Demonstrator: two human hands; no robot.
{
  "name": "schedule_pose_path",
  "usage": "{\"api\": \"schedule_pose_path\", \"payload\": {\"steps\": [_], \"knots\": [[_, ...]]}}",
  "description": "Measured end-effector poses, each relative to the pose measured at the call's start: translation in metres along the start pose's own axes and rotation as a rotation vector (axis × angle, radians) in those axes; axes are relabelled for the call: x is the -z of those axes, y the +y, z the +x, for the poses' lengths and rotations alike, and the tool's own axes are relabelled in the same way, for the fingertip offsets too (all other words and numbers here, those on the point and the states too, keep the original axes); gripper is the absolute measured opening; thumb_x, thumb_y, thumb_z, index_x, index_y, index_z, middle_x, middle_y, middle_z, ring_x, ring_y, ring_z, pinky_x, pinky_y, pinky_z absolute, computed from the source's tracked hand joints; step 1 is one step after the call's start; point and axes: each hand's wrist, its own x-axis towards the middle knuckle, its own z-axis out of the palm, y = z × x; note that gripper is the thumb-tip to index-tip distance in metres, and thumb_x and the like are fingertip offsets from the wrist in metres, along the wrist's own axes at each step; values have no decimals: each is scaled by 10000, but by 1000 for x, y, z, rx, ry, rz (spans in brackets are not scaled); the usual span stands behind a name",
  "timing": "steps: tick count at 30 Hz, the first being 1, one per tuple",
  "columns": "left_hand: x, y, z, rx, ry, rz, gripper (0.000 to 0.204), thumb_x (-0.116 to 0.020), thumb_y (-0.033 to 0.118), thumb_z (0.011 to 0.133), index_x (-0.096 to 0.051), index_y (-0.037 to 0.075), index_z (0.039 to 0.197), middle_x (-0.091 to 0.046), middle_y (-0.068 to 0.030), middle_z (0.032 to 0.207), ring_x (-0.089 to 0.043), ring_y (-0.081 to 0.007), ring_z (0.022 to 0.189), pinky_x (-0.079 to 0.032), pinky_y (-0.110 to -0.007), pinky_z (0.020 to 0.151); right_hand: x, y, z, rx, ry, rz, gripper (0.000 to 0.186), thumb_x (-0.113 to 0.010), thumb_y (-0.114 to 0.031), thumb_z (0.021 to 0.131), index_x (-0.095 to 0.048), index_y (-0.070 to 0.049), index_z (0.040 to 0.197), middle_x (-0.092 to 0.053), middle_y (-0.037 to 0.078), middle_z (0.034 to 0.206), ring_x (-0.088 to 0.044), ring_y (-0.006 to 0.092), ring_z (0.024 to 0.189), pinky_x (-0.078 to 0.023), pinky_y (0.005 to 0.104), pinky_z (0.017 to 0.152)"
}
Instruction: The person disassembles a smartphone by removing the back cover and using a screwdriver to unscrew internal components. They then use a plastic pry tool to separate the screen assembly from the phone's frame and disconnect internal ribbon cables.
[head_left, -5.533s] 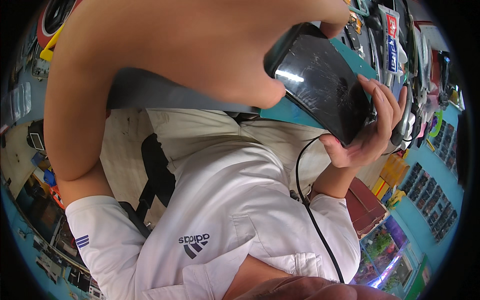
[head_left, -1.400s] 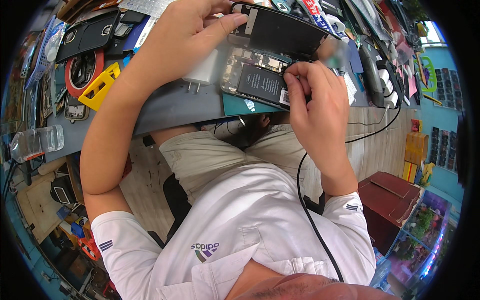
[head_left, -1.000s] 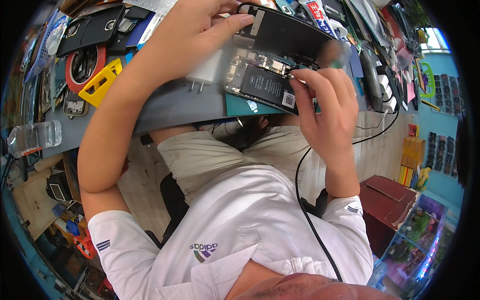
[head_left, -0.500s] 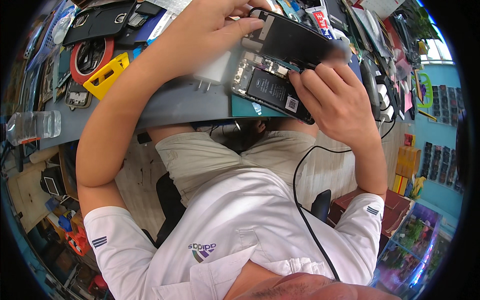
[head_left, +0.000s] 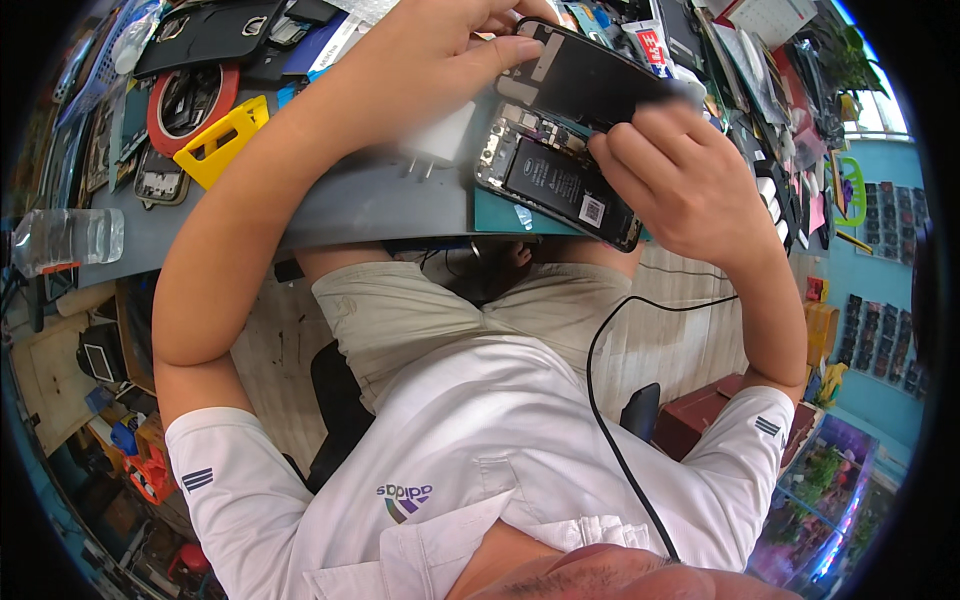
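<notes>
An opened phone body, with a black battery and exposed circuit parts, lies tilted at the near edge of the table on a teal mat. Against its far side the dark screen panel stands raised. My left hand pinches the panel's left end between thumb and fingers. My right hand is closed over the right part of the phone, thumb and index fingertip close to the circuit parts. Whatever sits between its fingertips is hidden. Just left of the phone lies a white charger plug.
A yellow plastic frame, a red tape ring, another phone part and a clear bottle lie to the left. Cluttered tools and parts line the table's far side. A black cable crosses in front of my body.
My right hand and forearm have shifted slightly right and nearer. The whole scene sits a little further right in the picture. My left hand keeps its hold on the screen panel.
</notes>
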Motion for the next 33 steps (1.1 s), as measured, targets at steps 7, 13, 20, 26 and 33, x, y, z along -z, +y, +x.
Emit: {"api": "schedule_pose_path", "payload": {"steps": [7, 13, 20, 26, 33], "knots": [[-1, 5, -4, -33, 59, -22, 218, -625, 62, 1085, -638, -6, 1292, -721, -56, 1017, -657, -83, 928, -543, -260, 809, 8, 0, -15, -564, 510, 209, 470, -878, -182, 853, -723, -83, 1286, -726, 69, 1125, -678, 240, 949, -541, 369, 820], [-3, 8, -3, -53, 57, -399, 304, -587, 63, 1118, -604, 6, 1416, -724, -45, 1155, -678, -87, 1072, -554, -249, 920, 10, -24, -26, -1110, 555, 1279, 324, -771, -188, 1031, -722, 23, 1273, -761, 73, 920, -720, 161, 703, -571, 271, 646], [-18, 46, -7, 3, 33, -840, 695, -697, 305, 1025, -440, -41, 1569, -665, -160, 1316, -647, -273, 1218, -487, -399, 1084, 1, -58, -27, -1122, 1068, 1980, 349, -585, -214, 1134, -644, 69, 1330, -780, 162, 1132, -798, 286, 806, -649, 336, 722], [-95, 61, -42, -12, 365, -663, 435, -680, 115, 1072, -543, -27, 1459, -704, -182, 1355, -717, -265, 1207, -555, -413, 1065, -1, -88, 7, -934, 1073, 2198, 410, -561, -192, 1148, -540, 70, 1463, -740, 183, 1259, -799, 268, 964, -649, 343, 896], [-98, 67, -59, 168, 434, -785, 327, -602, 81, 1076, -571, -59, 1369, -734, -286, 1229, -770, -380, 1100, -681, -500, 893, -4, -65, -63, -1033, 767, 993, 149, -745, -100, 1006, -778, 24, 1081, -791, 152, 965, -754, 163, 789, -584, 305, 678]]}}
